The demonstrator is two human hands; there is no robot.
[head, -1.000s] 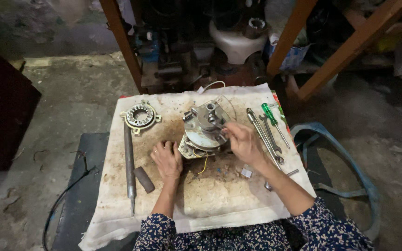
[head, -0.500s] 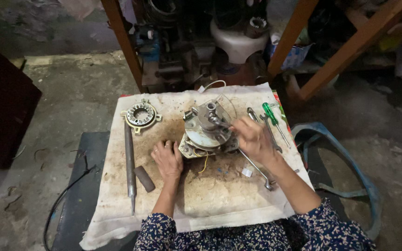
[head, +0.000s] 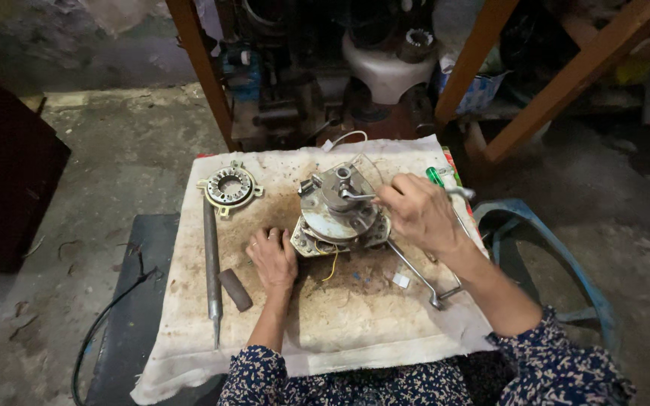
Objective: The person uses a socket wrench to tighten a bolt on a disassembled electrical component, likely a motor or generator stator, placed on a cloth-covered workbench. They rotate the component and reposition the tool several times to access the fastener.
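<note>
Right hand (head: pixel 419 214) closed in a narrow grip on a slim metal tool (head: pixel 356 195), tip set against the raised hub at the top of the round metal motor assembly (head: pixel 336 214). Left hand (head: pixel 272 259) flat and open, holding nothing, fingers spread on the stained cloth (head: pixel 355 316), fingertips touching the lower left edge of the assembly. Assembly near the middle of the cloth-covered surface, yellow wire (head: pixel 332 267) trailing from under it toward the body, thin white wire (head: pixel 347 139) looping off behind it. Just right of the assembly, a bent metal rod (head: pixel 415 274) lying on the cloth under the right wrist, a green-handled screwdriver (head: pixel 435 177) beyond the knuckles. To the left, well apart from the assembly, a ring-shaped metal plate with lugs (head: pixel 228 188), a long steel punch (head: pixel 211 263) lying lengthwise below it, a short dark cylinder (head: pixel 235 289) just beside the punch. Beyond the cloth, wooden posts (head: pixel 201 68) and dark machine parts on the concrete floor (head: pixel 114 150)
</note>
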